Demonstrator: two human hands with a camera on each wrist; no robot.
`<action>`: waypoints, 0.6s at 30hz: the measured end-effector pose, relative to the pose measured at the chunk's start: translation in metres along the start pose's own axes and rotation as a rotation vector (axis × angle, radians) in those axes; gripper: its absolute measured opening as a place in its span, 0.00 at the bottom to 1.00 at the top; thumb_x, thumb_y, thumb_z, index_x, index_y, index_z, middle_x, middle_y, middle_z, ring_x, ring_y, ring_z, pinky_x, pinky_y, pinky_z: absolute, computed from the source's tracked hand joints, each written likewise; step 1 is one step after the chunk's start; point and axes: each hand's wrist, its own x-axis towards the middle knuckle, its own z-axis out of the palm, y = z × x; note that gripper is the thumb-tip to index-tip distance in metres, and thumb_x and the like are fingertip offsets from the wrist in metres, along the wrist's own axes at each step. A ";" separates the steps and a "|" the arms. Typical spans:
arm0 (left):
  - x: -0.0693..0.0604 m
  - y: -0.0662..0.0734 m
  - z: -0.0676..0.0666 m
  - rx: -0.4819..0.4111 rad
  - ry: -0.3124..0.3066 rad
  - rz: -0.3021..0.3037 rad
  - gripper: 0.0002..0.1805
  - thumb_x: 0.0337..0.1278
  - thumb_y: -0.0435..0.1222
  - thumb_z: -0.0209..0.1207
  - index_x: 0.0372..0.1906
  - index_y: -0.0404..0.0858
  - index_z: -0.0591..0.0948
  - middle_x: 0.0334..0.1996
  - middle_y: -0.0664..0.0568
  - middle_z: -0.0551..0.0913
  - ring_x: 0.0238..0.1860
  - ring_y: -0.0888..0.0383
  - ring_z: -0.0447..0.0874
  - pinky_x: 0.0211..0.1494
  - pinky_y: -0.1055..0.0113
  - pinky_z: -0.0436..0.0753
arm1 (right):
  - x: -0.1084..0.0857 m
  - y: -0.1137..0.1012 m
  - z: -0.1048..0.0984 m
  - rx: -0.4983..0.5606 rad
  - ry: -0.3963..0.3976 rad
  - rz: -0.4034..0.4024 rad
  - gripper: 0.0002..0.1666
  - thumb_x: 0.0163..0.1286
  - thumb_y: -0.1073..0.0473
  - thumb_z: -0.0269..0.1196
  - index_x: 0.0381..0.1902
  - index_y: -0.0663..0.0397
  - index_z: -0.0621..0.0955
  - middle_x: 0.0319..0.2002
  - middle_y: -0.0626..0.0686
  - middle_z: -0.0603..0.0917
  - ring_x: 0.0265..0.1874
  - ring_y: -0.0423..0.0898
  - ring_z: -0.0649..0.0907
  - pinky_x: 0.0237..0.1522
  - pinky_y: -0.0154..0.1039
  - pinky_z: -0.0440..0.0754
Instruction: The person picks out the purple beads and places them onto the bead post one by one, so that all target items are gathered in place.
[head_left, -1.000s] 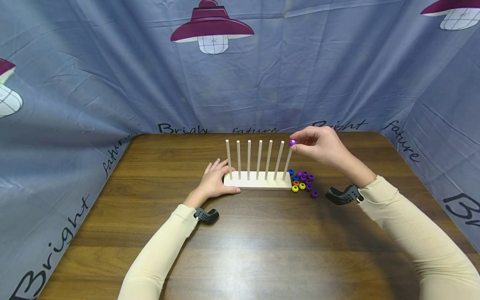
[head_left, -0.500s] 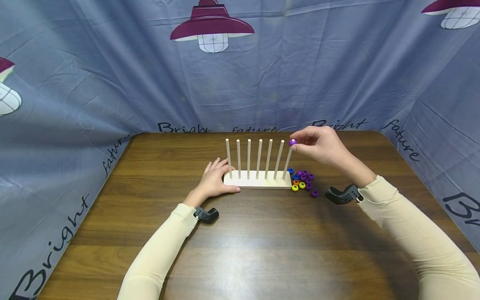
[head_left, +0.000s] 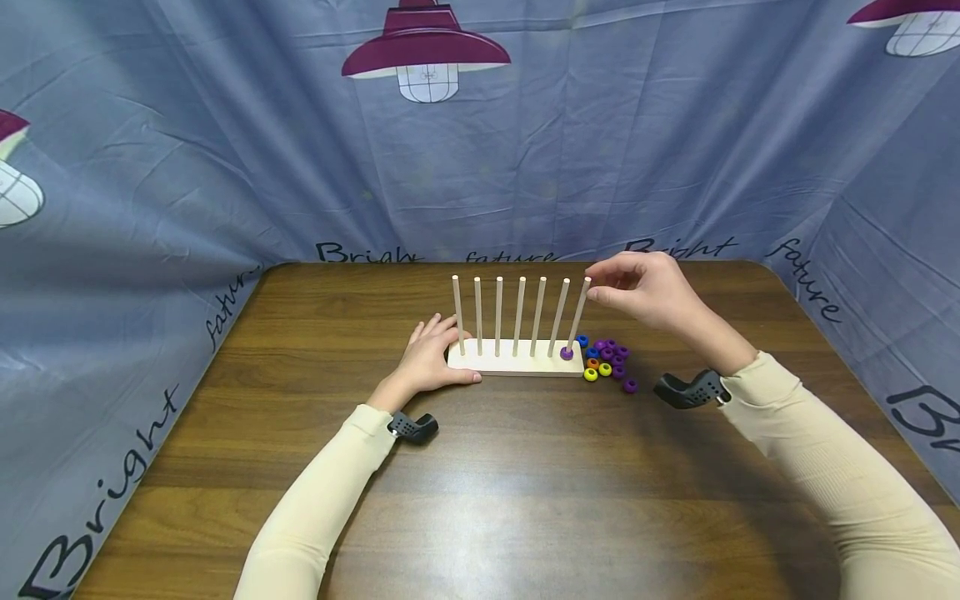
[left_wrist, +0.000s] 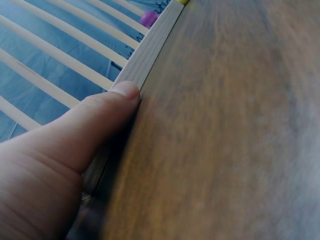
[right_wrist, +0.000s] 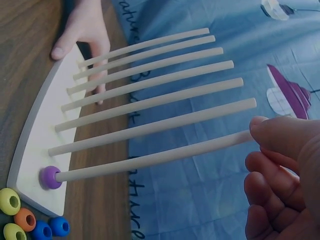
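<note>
Table [head_left: 510,492] spreads wide before the rack [head_left: 498,365], curtain [head_left: 600,167] behind. Left hand [head_left: 430,362] grips the rack's left end; right hand [head_left: 641,289], fingers parted, holds nothing by its rightmost peg [head_left: 577,313], purple bead [head_left: 567,353] round the foot.

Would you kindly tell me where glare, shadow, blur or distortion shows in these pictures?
Head: glare on the wooden tabletop, shadow beside the right sleeve; left wrist: tabletop grain blurred; right wrist: the wooden peg rack looks bowed, probably lens distortion.
</note>
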 end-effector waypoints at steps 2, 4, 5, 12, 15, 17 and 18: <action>0.000 0.000 0.000 0.002 -0.004 -0.002 0.40 0.42 0.59 0.75 0.62 0.45 0.80 0.79 0.41 0.62 0.83 0.38 0.48 0.85 0.40 0.42 | 0.000 0.000 0.000 -0.006 -0.002 0.005 0.13 0.62 0.60 0.73 0.45 0.56 0.89 0.35 0.56 0.90 0.27 0.30 0.80 0.31 0.22 0.77; 0.000 0.001 -0.001 0.006 -0.004 -0.002 0.40 0.43 0.59 0.75 0.63 0.45 0.80 0.79 0.41 0.62 0.83 0.38 0.48 0.85 0.40 0.43 | -0.001 0.001 0.000 -0.011 -0.002 0.009 0.12 0.63 0.60 0.73 0.45 0.55 0.90 0.35 0.56 0.90 0.27 0.30 0.80 0.31 0.22 0.77; 0.000 0.001 -0.001 0.009 -0.002 -0.002 0.40 0.43 0.59 0.74 0.63 0.45 0.80 0.79 0.41 0.62 0.83 0.38 0.48 0.84 0.39 0.43 | -0.001 0.001 0.000 -0.012 -0.001 0.008 0.12 0.62 0.60 0.73 0.44 0.55 0.90 0.35 0.56 0.90 0.27 0.30 0.80 0.31 0.22 0.77; -0.001 0.002 -0.002 0.008 -0.007 -0.003 0.40 0.43 0.59 0.74 0.63 0.45 0.80 0.79 0.41 0.62 0.83 0.38 0.48 0.84 0.39 0.43 | -0.003 0.005 -0.001 0.004 0.003 0.022 0.13 0.62 0.60 0.73 0.45 0.56 0.90 0.36 0.57 0.90 0.27 0.29 0.80 0.31 0.22 0.76; 0.000 0.002 -0.001 0.012 -0.006 -0.002 0.40 0.43 0.59 0.74 0.62 0.45 0.80 0.79 0.42 0.62 0.83 0.38 0.48 0.84 0.40 0.43 | -0.004 0.007 -0.001 0.012 0.000 0.020 0.13 0.62 0.60 0.73 0.45 0.57 0.89 0.37 0.57 0.90 0.27 0.28 0.80 0.31 0.22 0.76; 0.000 0.001 -0.001 0.014 -0.002 0.000 0.40 0.43 0.59 0.74 0.62 0.45 0.81 0.79 0.41 0.62 0.83 0.38 0.49 0.84 0.39 0.44 | -0.004 0.008 -0.001 0.011 0.001 0.017 0.14 0.62 0.61 0.73 0.45 0.57 0.89 0.37 0.57 0.90 0.27 0.28 0.79 0.30 0.22 0.76; 0.000 0.000 -0.001 0.012 -0.001 0.001 0.40 0.43 0.59 0.74 0.62 0.45 0.81 0.79 0.41 0.62 0.82 0.38 0.49 0.84 0.39 0.44 | -0.004 0.008 -0.001 0.008 0.002 0.014 0.14 0.62 0.61 0.73 0.45 0.58 0.89 0.36 0.57 0.90 0.26 0.28 0.79 0.30 0.22 0.76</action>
